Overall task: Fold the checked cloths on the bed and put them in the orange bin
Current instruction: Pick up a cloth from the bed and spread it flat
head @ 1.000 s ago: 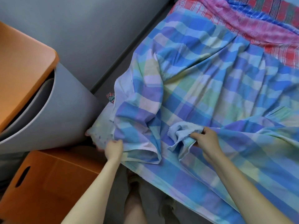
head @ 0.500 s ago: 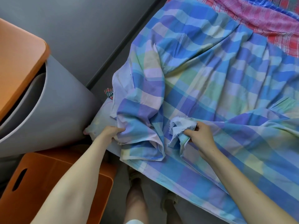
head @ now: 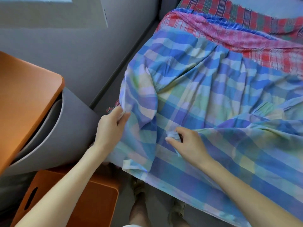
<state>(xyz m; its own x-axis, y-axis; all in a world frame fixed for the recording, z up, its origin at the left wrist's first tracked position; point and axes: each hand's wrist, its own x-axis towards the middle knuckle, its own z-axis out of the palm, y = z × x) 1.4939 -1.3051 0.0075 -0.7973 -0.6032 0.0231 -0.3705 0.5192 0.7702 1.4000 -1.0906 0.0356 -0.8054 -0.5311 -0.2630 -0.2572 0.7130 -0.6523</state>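
A large blue, green and lilac checked cloth point(head: 213, 89) lies spread and rumpled over the bed. My left hand point(head: 111, 126) pinches its left edge near the bed's corner. My right hand point(head: 186, 143) grips a bunched fold of the same cloth near the front edge. A red and pink checked cloth point(head: 237, 38) lies crumpled further back on the bed. The orange bin point(head: 91, 197) stands on the floor at the lower left, partly hidden by my left forearm.
A grey curved cabinet with an orange top point(head: 24, 99) stands left of the bed, close to the bin. A grey wall point(head: 73, 38) runs behind. My feet point(head: 141, 194) are on the floor between the bin and the bed's front edge.
My left hand has moved up along the cloth's left edge and taken a new pinch there. My right hand keeps its hold on the bunched fold. The view has tilted upward.
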